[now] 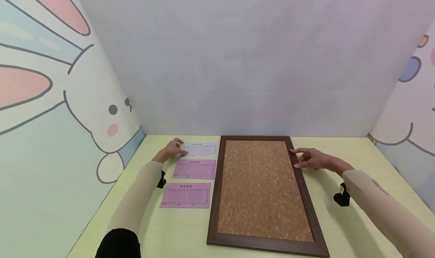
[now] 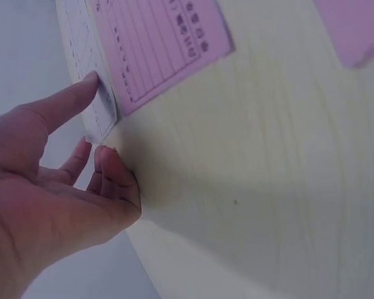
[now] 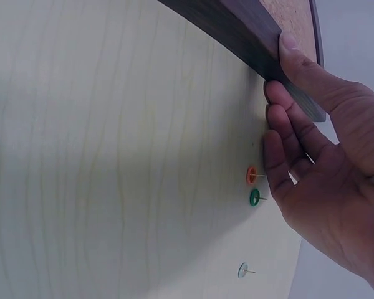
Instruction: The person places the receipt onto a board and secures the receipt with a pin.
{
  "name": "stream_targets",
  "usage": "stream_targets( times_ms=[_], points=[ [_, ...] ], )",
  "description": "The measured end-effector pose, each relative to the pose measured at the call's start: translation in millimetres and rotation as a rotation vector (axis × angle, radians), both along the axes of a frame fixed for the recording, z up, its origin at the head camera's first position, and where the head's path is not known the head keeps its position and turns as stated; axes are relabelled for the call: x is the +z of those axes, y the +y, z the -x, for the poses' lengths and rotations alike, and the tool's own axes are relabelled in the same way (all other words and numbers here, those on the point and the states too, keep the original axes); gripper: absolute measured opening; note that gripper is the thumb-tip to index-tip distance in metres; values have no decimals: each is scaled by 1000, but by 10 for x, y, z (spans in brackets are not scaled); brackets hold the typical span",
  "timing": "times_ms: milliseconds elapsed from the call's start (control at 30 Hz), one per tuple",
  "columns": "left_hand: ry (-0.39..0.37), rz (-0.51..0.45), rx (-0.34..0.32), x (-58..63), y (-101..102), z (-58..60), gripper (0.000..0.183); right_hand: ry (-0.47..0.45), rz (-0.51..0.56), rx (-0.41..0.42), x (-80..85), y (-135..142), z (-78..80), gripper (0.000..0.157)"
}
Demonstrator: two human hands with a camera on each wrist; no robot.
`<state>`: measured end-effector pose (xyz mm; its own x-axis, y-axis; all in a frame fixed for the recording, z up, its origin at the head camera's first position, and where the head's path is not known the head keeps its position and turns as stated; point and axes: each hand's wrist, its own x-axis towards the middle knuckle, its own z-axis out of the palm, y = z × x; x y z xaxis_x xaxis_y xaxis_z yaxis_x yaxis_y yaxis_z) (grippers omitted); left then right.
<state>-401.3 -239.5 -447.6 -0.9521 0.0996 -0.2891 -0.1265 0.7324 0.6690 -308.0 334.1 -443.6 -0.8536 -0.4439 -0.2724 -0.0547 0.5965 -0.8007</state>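
At the back left of the table, my left hand (image 1: 172, 148) is at the left edge of a white printed form (image 1: 201, 149). Its thumb lies on the paper in the left wrist view, with bent fingers at the corner of the white form (image 2: 100, 115). My right hand (image 1: 314, 158) holds the right side of a brown-framed corkboard (image 1: 261, 190), which lies lengthwise on the table. In the right wrist view the thumb is on top of the dark frame (image 3: 237, 28), and the fingertips meet its lower outer edge.
Two pink printed forms (image 1: 194, 169) (image 1: 186, 195) lie in a column below the white one, left of the board. Push pins, one orange (image 3: 252, 175), one green (image 3: 255, 197) and one clear (image 3: 243, 270), lie on the table by the right hand. A grey wall (image 1: 251, 62) closes off the back.
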Motion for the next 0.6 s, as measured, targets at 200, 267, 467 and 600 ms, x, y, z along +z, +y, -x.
stream_targets(
  times_ms=[200,267,467,600],
  points=[
    [-1,-66,82,29,20,-51,67,-8,33,9,-23,18,-28,78],
    [4,-101,107,41,11,-66,64,-15,40,4,-38,33,-32,80],
    [35,-151,168,79,-31,-66,50,16,52,-38,-71,145,-17,74],
    [29,-194,193,93,-54,-96,44,44,73,-80,-65,240,-12,67]
  ],
)
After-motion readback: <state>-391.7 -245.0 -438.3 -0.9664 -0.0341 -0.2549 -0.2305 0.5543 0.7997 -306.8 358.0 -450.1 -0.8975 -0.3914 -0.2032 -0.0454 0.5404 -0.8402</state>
